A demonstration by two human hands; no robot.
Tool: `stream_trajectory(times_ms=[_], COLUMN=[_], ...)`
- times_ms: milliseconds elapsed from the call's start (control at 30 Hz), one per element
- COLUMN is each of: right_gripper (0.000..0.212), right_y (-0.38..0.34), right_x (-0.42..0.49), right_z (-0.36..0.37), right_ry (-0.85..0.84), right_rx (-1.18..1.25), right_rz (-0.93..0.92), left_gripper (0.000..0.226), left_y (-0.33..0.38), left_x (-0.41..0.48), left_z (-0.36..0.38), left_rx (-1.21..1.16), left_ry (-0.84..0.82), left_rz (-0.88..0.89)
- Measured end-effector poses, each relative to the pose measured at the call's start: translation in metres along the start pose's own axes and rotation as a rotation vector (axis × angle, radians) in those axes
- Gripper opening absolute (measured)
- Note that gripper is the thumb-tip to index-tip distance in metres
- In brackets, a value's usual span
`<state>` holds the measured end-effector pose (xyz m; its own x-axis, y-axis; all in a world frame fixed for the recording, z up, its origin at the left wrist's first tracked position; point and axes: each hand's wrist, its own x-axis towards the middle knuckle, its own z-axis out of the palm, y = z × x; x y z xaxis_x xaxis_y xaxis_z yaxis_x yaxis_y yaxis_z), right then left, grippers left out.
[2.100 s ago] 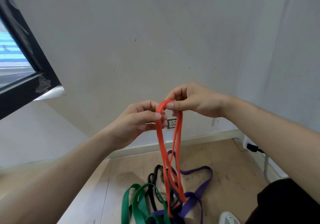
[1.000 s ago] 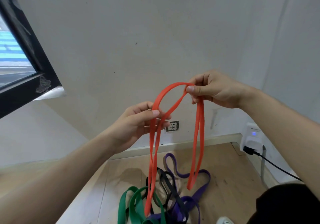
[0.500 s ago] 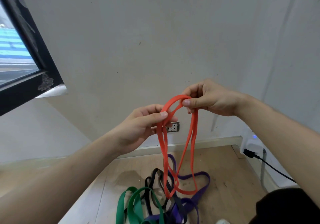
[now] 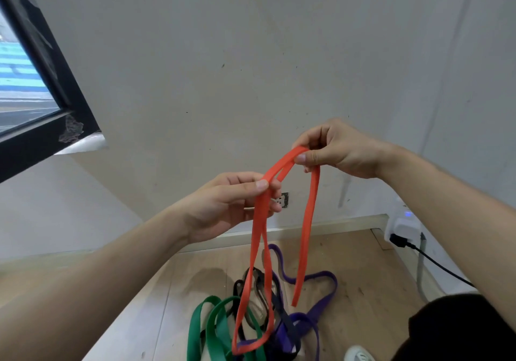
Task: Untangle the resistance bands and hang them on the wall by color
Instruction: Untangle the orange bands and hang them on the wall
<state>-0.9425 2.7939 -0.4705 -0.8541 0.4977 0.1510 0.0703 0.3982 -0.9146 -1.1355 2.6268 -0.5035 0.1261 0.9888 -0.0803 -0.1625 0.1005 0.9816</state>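
Note:
A red resistance band [image 4: 308, 226] hangs in loops between my hands in front of the wall. My left hand [image 4: 226, 207] pinches two of its strands between thumb and fingers. Up and to the right, my right hand [image 4: 332, 151] pinches the band's top. One long loop drops from the left hand to the floor pile; a shorter one hangs from the right hand. On the wooden floor below lie green bands [image 4: 215, 330], purple bands [image 4: 315, 302] and black bands [image 4: 275, 305], overlapping one another.
A plain white wall [image 4: 251, 67] stands ahead, with a socket [image 4: 283, 200] low behind the band. A dark window frame [image 4: 53, 87] is at the left. At right a white plug-in device [image 4: 402, 224] with a black cable sits by the skirting. My shoe [image 4: 358, 355] shows at the bottom.
My hands have spread apart a little again. The red band's loops have separated, one hanging lower into the pile and the other ending above the floor.

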Motion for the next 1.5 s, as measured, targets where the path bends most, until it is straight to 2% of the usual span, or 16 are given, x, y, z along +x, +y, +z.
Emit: stream_trajectory(times_ms=[367,433,567,633,700,800,1200,1500], right_gripper=[0.009,0.012,0.03,0.027,0.021,0.016,0.018,0.019], right_y=[0.004,0.006,0.004,0.003,0.001,-0.002,-0.002,0.005], right_x=[-0.005,-0.006,-0.008,-0.005,-0.003,-0.004,0.0,-0.003], right_z=[-0.018,-0.016,0.006,0.023,0.03,0.023,-0.003,-0.022], right_ry=[0.034,-0.049,-0.361,-0.408,-0.338,-0.219,0.075,0.214], right_rx=[-0.08,-0.125,-0.067,-0.061,-0.021,0.018,0.078,0.089], right_rz=[0.023,0.064,0.171,0.14,0.103,0.064,-0.1,-0.115], left_gripper=[0.023,0.022,0.023,0.022,0.018,0.024,0.024,0.023], left_y=[-0.001,0.0,-0.001,-0.001,0.0,0.001,0.0,-0.002], left_x=[-0.004,-0.004,-0.001,0.001,0.0,-0.002,-0.003,-0.002], left_z=[-0.007,-0.006,-0.003,-0.002,-0.001,-0.004,-0.005,-0.011], left_rx=[0.048,0.035,-0.039,-0.037,-0.023,-0.02,-0.018,0.067], left_ry=[-0.013,0.0,0.047,0.04,0.062,0.093,0.031,0.022], left_rz=[-0.011,0.001,0.004,0.003,0.01,0.01,0.02,0.026])
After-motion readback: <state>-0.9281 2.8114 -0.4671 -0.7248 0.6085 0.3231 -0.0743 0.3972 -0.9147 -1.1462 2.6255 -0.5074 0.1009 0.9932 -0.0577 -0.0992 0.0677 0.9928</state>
